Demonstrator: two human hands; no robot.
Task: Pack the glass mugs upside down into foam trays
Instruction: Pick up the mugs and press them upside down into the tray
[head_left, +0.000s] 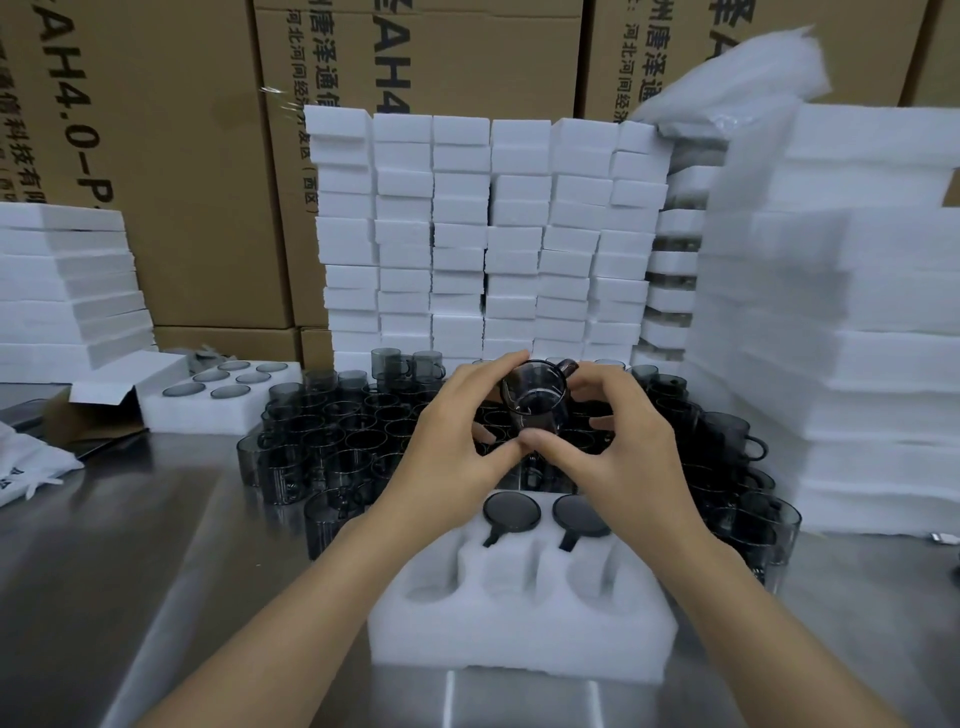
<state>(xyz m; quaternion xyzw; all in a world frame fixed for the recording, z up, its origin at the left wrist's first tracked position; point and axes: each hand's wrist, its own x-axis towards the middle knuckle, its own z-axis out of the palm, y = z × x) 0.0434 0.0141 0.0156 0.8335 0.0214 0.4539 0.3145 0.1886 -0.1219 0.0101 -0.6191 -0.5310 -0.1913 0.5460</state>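
Behind everything, from 10 to 2 o'clock, brown cartons (208, 156) are stacked, and white foam stacks (467, 234) are piled against them. Below these a steel bench (130, 545) is seen. On it a crowd of loose mugs (332, 431) of smoky glass is stood mouth up around the centre. A foam tray (519, 623) is set at 6 o'clock, nearest the person, and a filled tray (218, 400) lies at 9 o'clock. The left grip (457, 436) and the right grip (623, 441) are both curled round one held mug (535, 400), which is raised above the crowd at the centre. The thumbs are met beneath it and the fingers are hooked over its sides. Its long axis is tipped toward the viewer, so that its mouth is faced to the camera and its handle is pointed to 1 o'clock. Two seated mugs (511, 512) are already lodged base up in the tray's far row, with their handles laid toward 6 o'clock. The open pockets of the near row lie at 6 o'clock from the held mug, below both wrists and about equally near to each grip. It is judged that the mug must be tipped mouth down and its handle swung to 6 o'clock before it is lowered.
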